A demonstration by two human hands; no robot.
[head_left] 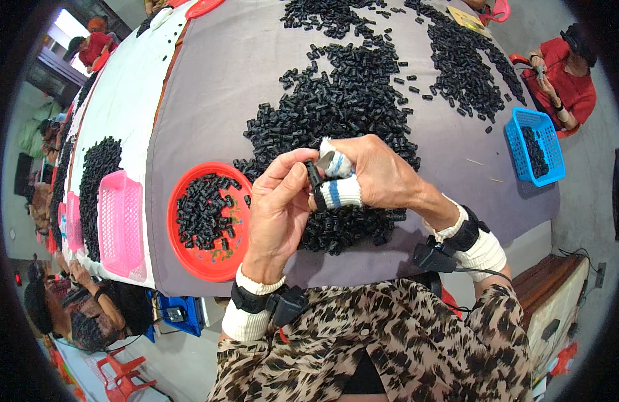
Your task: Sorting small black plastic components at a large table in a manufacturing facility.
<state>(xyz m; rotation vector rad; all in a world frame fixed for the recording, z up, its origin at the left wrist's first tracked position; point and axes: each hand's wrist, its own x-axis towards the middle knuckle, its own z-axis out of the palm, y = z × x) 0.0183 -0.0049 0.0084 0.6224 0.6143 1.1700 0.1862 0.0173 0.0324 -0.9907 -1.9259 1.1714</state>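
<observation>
My left hand (280, 201) pinches a small black plastic part (314, 177) between thumb and fingers, above the near end of a big pile of similar black parts (329, 110). My right hand (386, 171) is closed around a small knife, whose short blade (326, 160) touches or nearly touches the held part. White cloth with blue stripes (340, 192) wraps fingers of the right hand, and the knife's handle is hidden there. Beside my left hand sits a round red tray (177, 249) with more black parts and a few small coloured scraps in it.
A grey cloth (195, 94) covers the table. A blue basket (554, 171) holding black parts stands at the right edge, near a person in red (577, 84). Pink baskets (120, 224) and further piles line the white-covered table at left, where other people sit.
</observation>
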